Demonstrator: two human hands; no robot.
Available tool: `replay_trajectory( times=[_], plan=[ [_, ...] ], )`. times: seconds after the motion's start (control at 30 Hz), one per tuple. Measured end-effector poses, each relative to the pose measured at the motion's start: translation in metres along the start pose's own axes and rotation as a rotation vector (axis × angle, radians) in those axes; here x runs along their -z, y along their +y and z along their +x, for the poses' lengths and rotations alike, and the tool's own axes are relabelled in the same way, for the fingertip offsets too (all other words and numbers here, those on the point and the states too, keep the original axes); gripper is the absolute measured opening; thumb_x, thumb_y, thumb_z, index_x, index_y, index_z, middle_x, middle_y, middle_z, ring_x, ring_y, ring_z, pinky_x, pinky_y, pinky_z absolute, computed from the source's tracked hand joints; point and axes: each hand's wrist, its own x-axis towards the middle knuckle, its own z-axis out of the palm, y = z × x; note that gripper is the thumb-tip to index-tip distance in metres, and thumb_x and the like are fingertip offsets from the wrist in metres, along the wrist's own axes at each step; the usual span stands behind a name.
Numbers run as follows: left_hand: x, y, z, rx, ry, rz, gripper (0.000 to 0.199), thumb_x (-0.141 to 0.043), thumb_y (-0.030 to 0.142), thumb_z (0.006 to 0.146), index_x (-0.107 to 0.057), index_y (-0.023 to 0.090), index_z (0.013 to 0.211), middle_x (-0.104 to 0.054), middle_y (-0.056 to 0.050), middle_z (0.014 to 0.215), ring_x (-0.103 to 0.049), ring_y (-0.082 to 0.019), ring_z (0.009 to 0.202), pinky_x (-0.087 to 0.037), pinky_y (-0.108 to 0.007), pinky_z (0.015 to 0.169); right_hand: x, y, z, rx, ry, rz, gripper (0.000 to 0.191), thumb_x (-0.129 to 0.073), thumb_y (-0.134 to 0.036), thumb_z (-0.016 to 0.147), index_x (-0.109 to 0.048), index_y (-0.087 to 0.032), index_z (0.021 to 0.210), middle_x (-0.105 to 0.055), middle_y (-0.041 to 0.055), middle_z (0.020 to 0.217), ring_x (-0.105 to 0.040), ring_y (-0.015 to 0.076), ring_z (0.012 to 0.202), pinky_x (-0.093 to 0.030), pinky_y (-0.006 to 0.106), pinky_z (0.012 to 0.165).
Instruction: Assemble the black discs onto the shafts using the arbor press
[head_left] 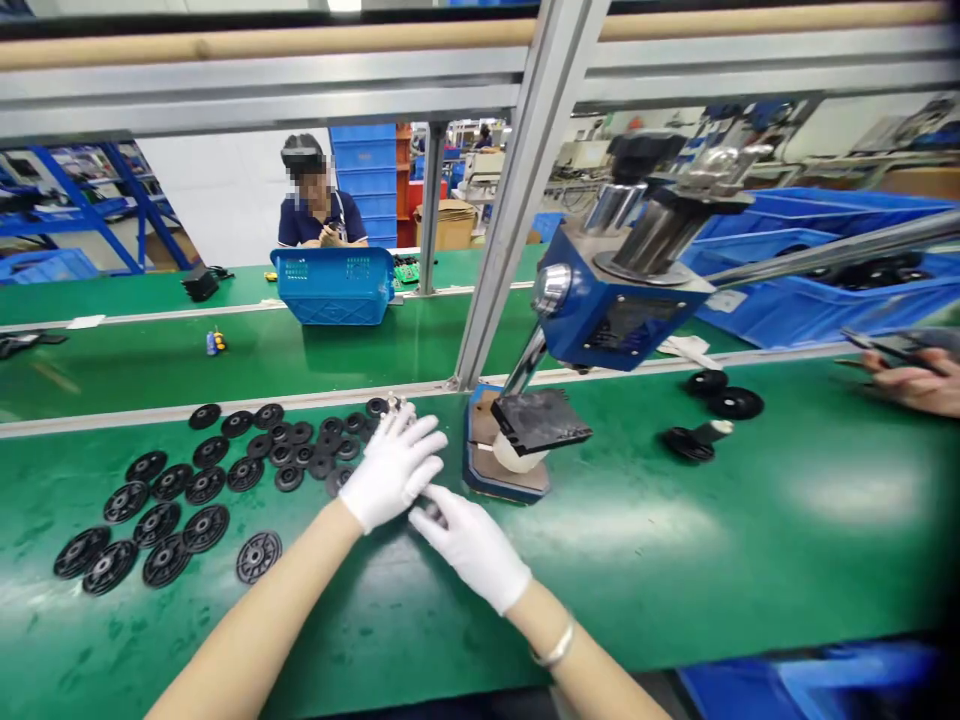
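My left hand point(394, 468), in a white glove, lies palm down with its fingers spread, next to a small cluster of light metallic pieces point(393, 404). Close by on its right, my right hand point(476, 548) is also gloved, its thumb and forefinger curled toward each other. What lies between them, if anything, is hidden. Small black round parts point(302, 454) lie left of my left hand, partly covered by it. Larger black ribbed discs point(205, 485) are spread farther left. A blue hand press point(626, 295) stands beyond my right hand, with a black block point(541, 420) on its base.
Several black wheel-like parts point(735, 403) lie right of the press. Another person's hand point(919, 375) holds a dark tool at the right edge. A metal post point(517, 200) rises behind the table. Across it, a person sits behind a blue basket point(334, 290). Blue bins point(810, 275) stand back right.
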Motion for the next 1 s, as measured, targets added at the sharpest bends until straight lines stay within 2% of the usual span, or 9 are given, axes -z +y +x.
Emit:
replay_trajectory(
  times=[0.1,0.2,0.33,0.43,0.57,0.7,0.83,0.93,1.0],
  plan=[
    [-0.006,-0.001,0.009,0.006,-0.081,-0.015,0.036,-0.036,0.034,0.098,-0.063,0.027,0.122,-0.051,-0.002,0.141,-0.022,-0.029,0.143,-0.014,-0.055,0.116,-0.026,0.0,0.022,0.05,0.059,-0.082,0.015,-0.058,-0.031,0.087,-0.064,-0.018,0.093,-0.066,0.004,0.073,-0.056,0.0184,0.062,-0.033,0.027,0.058],
    [-0.009,-0.007,0.008,0.034,-0.078,-0.005,0.037,-0.034,0.037,0.099,-0.064,0.03,0.119,-0.051,0.002,0.141,-0.025,-0.029,0.142,-0.021,-0.052,0.115,-0.026,0.008,0.028,0.133,0.053,-0.128,0.016,-0.054,-0.031,0.091,-0.062,-0.018,0.095,-0.068,0.0063,0.08,-0.059,0.0199,0.066,-0.033,0.029,0.061],
    [-0.01,-0.012,0.007,0.051,-0.09,-0.02,0.037,-0.033,0.04,0.099,-0.065,0.033,0.116,-0.049,0.006,0.142,-0.022,-0.028,0.143,-0.022,-0.048,0.116,-0.02,0.013,0.027,0.265,0.008,-0.207,0.019,-0.054,-0.036,0.093,-0.063,-0.02,0.087,-0.069,0.0055,0.08,-0.061,0.0206,0.068,-0.033,0.029,0.061],
    [-0.011,-0.013,0.008,0.051,-0.112,-0.031,0.038,-0.033,0.042,0.098,-0.064,0.033,0.118,-0.049,0.006,0.142,-0.02,-0.029,0.143,-0.022,-0.048,0.116,-0.028,0.009,0.025,0.318,0.023,-0.278,0.022,-0.054,-0.038,0.093,-0.064,-0.02,0.084,-0.068,0.0063,0.075,-0.06,0.0203,0.063,-0.031,0.028,0.058],
    [-0.012,-0.015,0.01,0.062,-0.124,-0.027,0.039,-0.033,0.044,0.098,-0.065,0.032,0.117,-0.051,0.004,0.141,-0.021,-0.032,0.142,-0.023,-0.051,0.115,-0.044,0.004,0.018,0.398,0.001,-0.358,0.028,-0.054,-0.036,0.093,-0.064,-0.02,0.071,-0.064,0.0044,0.06,-0.055,0.017,0.052,-0.03,0.028,0.055],
    [-0.016,-0.016,0.01,0.07,-0.11,-0.01,0.039,-0.032,0.043,0.098,-0.065,0.032,0.117,-0.051,0.005,0.14,-0.02,-0.031,0.142,-0.021,-0.05,0.116,-0.037,0.007,0.013,0.411,-0.006,-0.418,0.03,-0.046,-0.035,0.097,-0.068,-0.019,0.082,-0.069,0.0086,0.07,-0.061,0.0197,0.058,-0.033,0.029,0.058],
    [-0.023,-0.016,0.007,0.096,-0.076,0.011,0.038,-0.034,0.043,0.098,-0.065,0.032,0.116,-0.051,0.005,0.14,-0.019,-0.031,0.142,-0.02,-0.05,0.116,-0.025,0.023,0.008,0.445,-0.018,-0.482,0.032,-0.042,-0.036,0.099,-0.067,-0.018,0.096,-0.073,0.0116,0.082,-0.067,0.0248,0.071,-0.04,0.032,0.064],
    [-0.028,-0.014,0.006,0.114,-0.038,0.026,0.037,-0.034,0.041,0.098,-0.066,0.031,0.114,-0.052,0.004,0.139,-0.019,-0.031,0.142,-0.021,-0.052,0.114,-0.03,0.029,-0.005,0.523,0.019,-0.549,0.032,-0.039,-0.033,0.099,-0.067,-0.016,0.1,-0.074,0.0125,0.085,-0.069,0.025,0.072,-0.043,0.033,0.066],
    [-0.03,-0.013,0.005,0.111,-0.017,0.031,0.036,-0.036,0.04,0.098,-0.068,0.03,0.111,-0.054,0.003,0.137,-0.02,-0.032,0.142,-0.022,-0.053,0.114,-0.037,0.023,-0.018,0.563,-0.022,-0.574,0.031,-0.041,-0.034,0.098,-0.068,-0.018,0.096,-0.073,0.0107,0.08,-0.068,0.0234,0.066,-0.043,0.032,0.063]
  ],
)
